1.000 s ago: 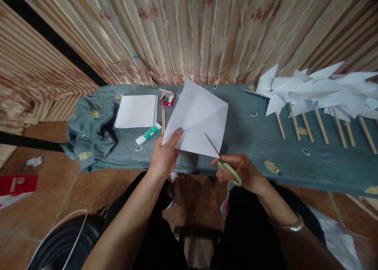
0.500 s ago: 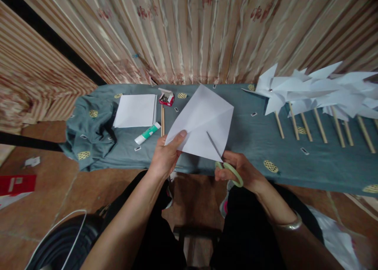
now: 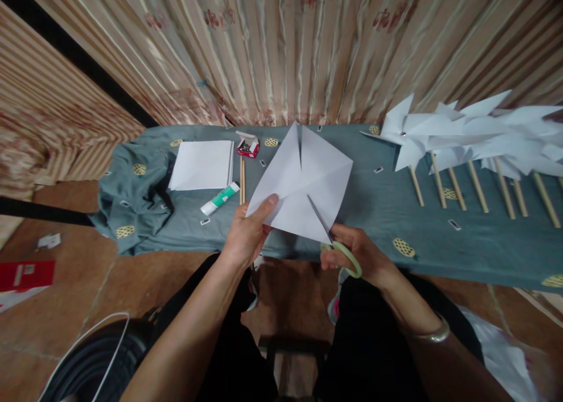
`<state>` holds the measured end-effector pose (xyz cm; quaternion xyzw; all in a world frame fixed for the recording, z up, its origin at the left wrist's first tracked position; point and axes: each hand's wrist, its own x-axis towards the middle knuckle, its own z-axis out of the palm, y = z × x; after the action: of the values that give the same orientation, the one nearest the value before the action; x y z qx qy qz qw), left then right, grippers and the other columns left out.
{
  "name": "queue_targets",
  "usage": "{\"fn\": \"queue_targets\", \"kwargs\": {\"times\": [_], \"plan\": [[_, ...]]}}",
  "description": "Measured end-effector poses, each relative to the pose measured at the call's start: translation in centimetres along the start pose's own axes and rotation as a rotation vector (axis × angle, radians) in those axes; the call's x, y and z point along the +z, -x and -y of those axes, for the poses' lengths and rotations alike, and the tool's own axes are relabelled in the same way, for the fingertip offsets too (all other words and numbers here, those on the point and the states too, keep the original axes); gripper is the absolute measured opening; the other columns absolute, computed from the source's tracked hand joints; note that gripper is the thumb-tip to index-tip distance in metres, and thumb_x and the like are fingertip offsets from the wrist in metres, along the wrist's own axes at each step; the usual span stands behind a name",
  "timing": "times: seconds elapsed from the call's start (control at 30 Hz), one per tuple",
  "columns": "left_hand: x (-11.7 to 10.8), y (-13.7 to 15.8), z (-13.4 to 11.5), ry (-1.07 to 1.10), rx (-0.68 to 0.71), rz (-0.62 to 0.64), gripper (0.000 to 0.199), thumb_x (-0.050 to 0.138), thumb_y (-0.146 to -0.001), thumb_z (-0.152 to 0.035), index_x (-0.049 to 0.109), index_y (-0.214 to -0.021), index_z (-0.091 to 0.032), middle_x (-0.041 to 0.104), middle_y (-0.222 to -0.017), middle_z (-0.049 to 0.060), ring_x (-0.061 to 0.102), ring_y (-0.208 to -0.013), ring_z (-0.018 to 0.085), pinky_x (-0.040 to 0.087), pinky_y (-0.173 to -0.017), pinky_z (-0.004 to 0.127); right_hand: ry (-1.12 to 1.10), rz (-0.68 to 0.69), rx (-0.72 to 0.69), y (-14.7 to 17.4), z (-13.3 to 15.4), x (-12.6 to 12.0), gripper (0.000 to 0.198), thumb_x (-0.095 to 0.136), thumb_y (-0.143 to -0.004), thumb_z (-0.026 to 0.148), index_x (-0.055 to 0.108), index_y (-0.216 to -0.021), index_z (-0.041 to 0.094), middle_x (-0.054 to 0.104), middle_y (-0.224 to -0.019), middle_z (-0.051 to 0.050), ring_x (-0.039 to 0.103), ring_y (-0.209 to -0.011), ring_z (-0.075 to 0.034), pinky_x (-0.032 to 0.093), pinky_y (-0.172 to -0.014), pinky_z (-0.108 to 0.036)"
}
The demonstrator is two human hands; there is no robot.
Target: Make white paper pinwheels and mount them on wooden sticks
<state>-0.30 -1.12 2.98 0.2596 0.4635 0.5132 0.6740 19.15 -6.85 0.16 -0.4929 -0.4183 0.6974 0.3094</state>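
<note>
A white square sheet of paper point(image 3: 285, 185) is held up over the near edge of the bench, one corner toward me. My left hand point(image 3: 250, 229) pinches its left corner, thumb on top. At the far corner a slit runs inward, its two sides standing apart. My right hand point(image 3: 352, 252) grips scissors point(image 3: 347, 258) with pale green handles. One dark blade lies over the sheet at the near corner, pointing toward the middle; the other blade is hidden beneath the paper.
On the blue-green cloth point(image 3: 396, 214) lie a stack of white paper point(image 3: 202, 164), a glue stick point(image 3: 220, 198), wooden sticks point(image 3: 242, 179) and a small red box of metal pins point(image 3: 248, 145). Several paper pinwheels point(image 3: 466, 132) on sticks lie at right. A curtain point(image 3: 281, 50) hangs behind.
The far slit now gapes visibly, where before the sheet looked nearly whole there. The paper's right side has shifted slightly to the right. Both hands stay almost in place.
</note>
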Motion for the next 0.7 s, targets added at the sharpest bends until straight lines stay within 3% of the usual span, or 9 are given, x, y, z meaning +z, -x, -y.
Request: {"fn": "queue_targets", "kwargs": {"times": [0.2,0.47,0.7], "plan": [[-0.04,-0.05,0.01,0.026,-0.005,-0.021,0.037,0.09,-0.056,-0.032,0.07,-0.081,-0.014,0.074,-0.071,0.003,0.071,-0.067,0.017,0.06,-0.067,0.026,-0.008,-0.036,0.003,-0.04,-0.2,0.01,0.05,0.091,-0.051,0.046,0.061,-0.079,0.018,0.066,-0.058,0.001,0.059,-0.051,-0.012,0.042,-0.046,-0.02],[-0.03,-0.1,0.15,0.012,-0.015,-0.027,0.03,0.083,-0.066,-0.033,0.069,-0.087,-0.016,0.076,-0.081,0.006,0.074,-0.086,0.022,0.06,-0.075,0.029,-0.003,-0.041,-0.015,0.05,-0.13,0.08,0.046,0.09,-0.053,0.047,0.058,-0.071,0.019,0.064,-0.056,0.002,0.056,-0.048,-0.01,0.041,-0.043,-0.019],[-0.06,-0.07,0.19,0.019,-0.013,-0.024,0.029,0.082,-0.067,-0.032,0.069,-0.087,-0.015,0.076,-0.08,0.007,0.074,-0.082,0.022,0.06,-0.075,0.03,-0.021,-0.035,-0.019,0.0,-0.13,0.18,0.042,0.09,-0.055,0.041,0.057,-0.069,0.019,0.062,-0.054,0.003,0.053,-0.047,-0.008,0.039,-0.043,-0.018]]}}
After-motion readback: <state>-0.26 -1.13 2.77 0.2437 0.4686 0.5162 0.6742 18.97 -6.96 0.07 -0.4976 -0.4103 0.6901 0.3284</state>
